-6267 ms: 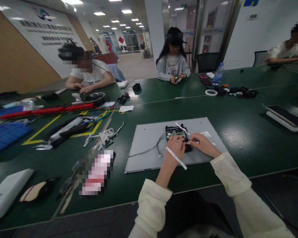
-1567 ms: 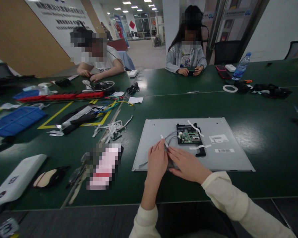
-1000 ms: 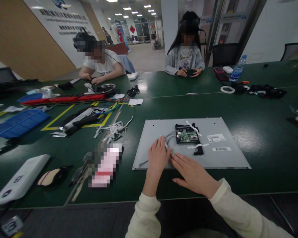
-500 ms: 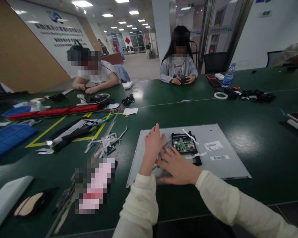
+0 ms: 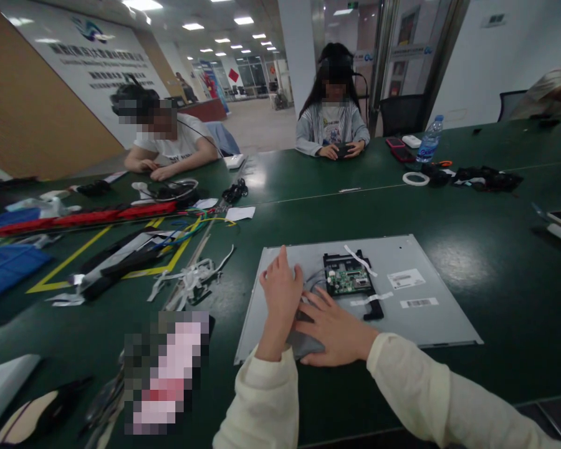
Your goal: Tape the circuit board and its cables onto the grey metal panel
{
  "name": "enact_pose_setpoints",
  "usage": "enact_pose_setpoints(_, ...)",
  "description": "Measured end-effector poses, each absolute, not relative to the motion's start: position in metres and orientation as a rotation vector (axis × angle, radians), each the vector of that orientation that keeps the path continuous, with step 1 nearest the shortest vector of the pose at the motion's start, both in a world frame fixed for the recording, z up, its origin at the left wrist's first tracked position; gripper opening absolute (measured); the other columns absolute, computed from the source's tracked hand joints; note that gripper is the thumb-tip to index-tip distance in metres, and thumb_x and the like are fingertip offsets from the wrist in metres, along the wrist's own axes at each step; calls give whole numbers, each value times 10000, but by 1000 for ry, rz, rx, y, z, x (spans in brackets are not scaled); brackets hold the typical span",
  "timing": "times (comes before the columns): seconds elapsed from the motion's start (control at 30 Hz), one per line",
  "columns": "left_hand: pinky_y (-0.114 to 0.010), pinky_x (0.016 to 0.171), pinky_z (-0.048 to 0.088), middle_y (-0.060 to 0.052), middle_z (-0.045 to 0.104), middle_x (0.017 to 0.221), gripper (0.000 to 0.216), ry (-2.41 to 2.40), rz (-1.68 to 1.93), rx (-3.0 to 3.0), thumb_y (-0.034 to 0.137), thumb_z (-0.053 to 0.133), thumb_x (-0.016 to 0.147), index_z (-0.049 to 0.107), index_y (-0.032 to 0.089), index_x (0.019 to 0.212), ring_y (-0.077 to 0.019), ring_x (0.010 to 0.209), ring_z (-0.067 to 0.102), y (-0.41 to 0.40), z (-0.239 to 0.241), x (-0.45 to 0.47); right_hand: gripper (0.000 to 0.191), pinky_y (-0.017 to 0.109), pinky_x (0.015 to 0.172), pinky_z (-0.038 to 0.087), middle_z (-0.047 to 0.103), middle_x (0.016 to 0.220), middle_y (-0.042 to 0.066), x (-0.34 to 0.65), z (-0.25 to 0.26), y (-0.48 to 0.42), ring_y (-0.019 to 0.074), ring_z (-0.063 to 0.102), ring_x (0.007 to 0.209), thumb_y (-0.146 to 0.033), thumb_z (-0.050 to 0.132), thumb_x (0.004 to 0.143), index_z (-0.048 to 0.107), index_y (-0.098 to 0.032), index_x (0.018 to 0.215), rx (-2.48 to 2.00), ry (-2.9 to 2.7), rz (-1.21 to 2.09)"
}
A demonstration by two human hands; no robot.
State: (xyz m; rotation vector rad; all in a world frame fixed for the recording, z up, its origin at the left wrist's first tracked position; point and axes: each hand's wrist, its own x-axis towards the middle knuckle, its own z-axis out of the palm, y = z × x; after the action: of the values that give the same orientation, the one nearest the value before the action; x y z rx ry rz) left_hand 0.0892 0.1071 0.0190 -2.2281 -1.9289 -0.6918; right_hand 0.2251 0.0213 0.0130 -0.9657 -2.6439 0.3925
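- Since one second ago, the left hand (image 5: 279, 296) has moved away from the grey cable (image 5: 314, 279) and toward the far left corner of the grey panel (image 5: 430, 324); the right hand (image 5: 334, 330) has come more to the left and opened its fingers wider.
- From my distant place I see the left hand over the left part of the panel, its fingers pointing to the far edge. Its underside is hidden, so I cannot tell if it grasps something.
- The right hand is spread and not clenched, palm down over the near edge of the panel, its fingertips close beside the left wrist.
- The panel lies flat on the green table (image 5: 449, 212), close to the table's near edge.
- Near the middle of the panel I see the circuit board (image 5: 348, 282) in the black bracket (image 5: 374, 310). One white tape strip (image 5: 359, 260) crosses the far right corner of the bracket, another (image 5: 381, 298) crosses its nearer part.
- The cable goes from the board's left side toward the hands, where I lose it.
- Two white labels (image 5: 406, 278) are on the panel, between the bracket and the right edge.
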Motion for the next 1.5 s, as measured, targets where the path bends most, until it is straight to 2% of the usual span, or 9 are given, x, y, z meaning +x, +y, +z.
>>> enact_pose_setpoints(0.2,-448,966,376,-137,591,1251,484,-1860,-718,-2278,266,413,911,373,152,1380,-277,1137,549,106,15,91,675,527,1140,62,229,1526,117,236,3,47,316,52,1424,-572,546,813,422,-224,1378,-1181,-2536,314)
enact_pose_setpoints(0.37,-438,996,362,-140,593,1243,478,-1878,-656,-2304,257,409,910,377,156,1376,-265,1136,554,105,13,92,600,572,1120,56,183,1546,104,263,-8,75,323,1,1433,-544,505,852,437,-248,1370,-1439,-2388,199)
enact_pose_setpoints(0.73,-467,1041,342,-126,592,1238,451,-1875,-650,-2372,279,386,944,361,156,1377,-242,1162,541,100,14,93,612,608,1090,74,220,1528,123,338,-35,121,364,65,1416,-594,395,882,441,-237,1376,-1952,-2035,-71)
enact_pose_setpoints(1.0,-405,961,425,-91,644,1126,364,-1855,-636,-2514,307,371,968,445,157,1291,-204,1056,602,100,12,87,604,643,1049,101,297,1482,158,402,-56,143,384,139,1387,-614,345,888,463,-231,1340,-2251,-1732,-199)
enact_pose_setpoints(1.23,-381,928,441,-79,658,1081,337,-1853,-603,-2536,311,382,967,471,170,1259,-201,1011,621,100,13,85,562,687,984,164,354,1441,170,451,-63,165,413,204,1349,-581,374,878,512,-218,1284,-2367,-1531,-263)
enact_pose_setpoints(1.33,-379,924,445,-83,659,1067,333,-1867,-585,-2529,302,382,966,471,167,1257,-199,1005,622,101,15,83,533,649,983,213,373,1423,179,459,-63,167,401,260,1319,-539,388,884,535,-190,1260,-2357,-1570,-314)
enact_pose_setpoints(1.5,-383,934,442,-80,658,1063,338,-1864,-571,-2542,291,385,964,461,174,1272,-197,1007,622,101,13,83,456,452,980,326,471,1310,183,459,-60,161,310,458,1172,-430,408,894,560,-141,1214,-2313,-1699,-322)
